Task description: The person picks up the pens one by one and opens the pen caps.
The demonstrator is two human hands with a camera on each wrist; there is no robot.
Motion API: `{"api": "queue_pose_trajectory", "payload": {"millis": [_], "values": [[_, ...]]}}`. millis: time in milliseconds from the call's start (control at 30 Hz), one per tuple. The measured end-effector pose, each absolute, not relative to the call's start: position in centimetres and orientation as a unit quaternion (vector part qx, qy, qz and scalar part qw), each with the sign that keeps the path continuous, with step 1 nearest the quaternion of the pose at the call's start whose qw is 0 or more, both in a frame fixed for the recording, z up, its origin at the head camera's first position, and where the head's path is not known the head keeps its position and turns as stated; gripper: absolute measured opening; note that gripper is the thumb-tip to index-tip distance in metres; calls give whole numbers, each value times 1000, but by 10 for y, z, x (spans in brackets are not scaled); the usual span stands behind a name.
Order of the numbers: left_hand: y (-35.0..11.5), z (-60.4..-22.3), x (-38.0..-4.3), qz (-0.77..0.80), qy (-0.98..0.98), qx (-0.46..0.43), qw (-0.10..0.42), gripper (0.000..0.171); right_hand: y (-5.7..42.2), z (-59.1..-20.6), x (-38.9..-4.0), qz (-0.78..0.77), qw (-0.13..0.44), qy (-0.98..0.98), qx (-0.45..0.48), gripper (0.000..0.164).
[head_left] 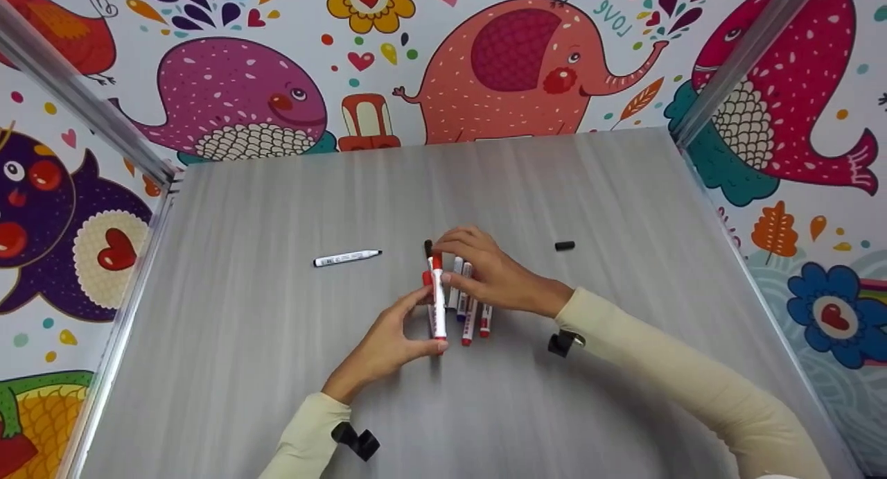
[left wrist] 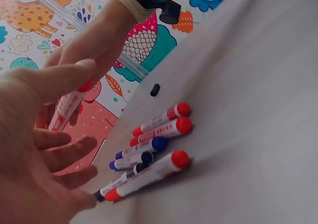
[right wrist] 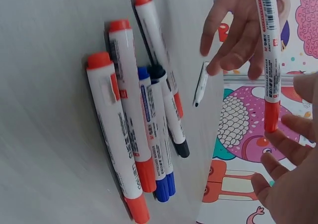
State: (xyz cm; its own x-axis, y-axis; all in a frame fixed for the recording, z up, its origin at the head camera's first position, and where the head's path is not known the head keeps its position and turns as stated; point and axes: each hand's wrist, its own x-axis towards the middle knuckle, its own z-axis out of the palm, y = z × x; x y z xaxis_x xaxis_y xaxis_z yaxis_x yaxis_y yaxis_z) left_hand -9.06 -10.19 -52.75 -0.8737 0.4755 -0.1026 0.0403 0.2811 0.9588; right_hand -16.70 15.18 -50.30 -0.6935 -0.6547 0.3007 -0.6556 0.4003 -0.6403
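A red-capped white marker [head_left: 438, 302] is held up lengthwise between my two hands, above a row of other markers. My right hand [head_left: 495, 267] is at the far end, its thumb and fingertips around the red cap [right wrist: 272, 115]. At the near end, the thumb of my left hand [head_left: 381, 342] touches the red tail, while its other fingers are spread and nearly straight in the left wrist view. Under the hands lie several markers: a red-capped one [right wrist: 113, 129], another red one [right wrist: 130, 100], blue-ended ones [right wrist: 155, 134] and a black-ended one [right wrist: 174, 117].
Left of the row lies an uncapped marker [head_left: 346, 258], its black tip pointing right. A loose black cap [head_left: 565, 246] rests on the right side of the grey table [head_left: 263, 202]. Cartoon-printed panels [head_left: 374, 63] and metal posts [head_left: 741, 70] border the table.
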Motion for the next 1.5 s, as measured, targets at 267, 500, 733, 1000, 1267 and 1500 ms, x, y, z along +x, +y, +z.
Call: {"api": "queue_pose_trajectory", "payload": {"millis": [267,500,733,1000,1267,1500], "values": [[-95,-521,-95,654,668,192,299,98,163,-508,-149,418,-20,-841,342,48],[-90,-516,-100,667,643,208,314,85,170,-508,-138,477,13,-819,319,48],[-82,-511,-107,638,700,185,261,51,174,-507,-130,449,51,-838,304,38],[-73,-501,-119,566,772,179,228,25,178,-509,-122,432,36,-848,305,26],[-66,-494,-127,471,826,237,200,14,183,-505,-116,403,7,-862,307,26],[-58,-490,-131,423,844,280,175,13,187,-501,-113,399,-6,-864,306,25]]}}
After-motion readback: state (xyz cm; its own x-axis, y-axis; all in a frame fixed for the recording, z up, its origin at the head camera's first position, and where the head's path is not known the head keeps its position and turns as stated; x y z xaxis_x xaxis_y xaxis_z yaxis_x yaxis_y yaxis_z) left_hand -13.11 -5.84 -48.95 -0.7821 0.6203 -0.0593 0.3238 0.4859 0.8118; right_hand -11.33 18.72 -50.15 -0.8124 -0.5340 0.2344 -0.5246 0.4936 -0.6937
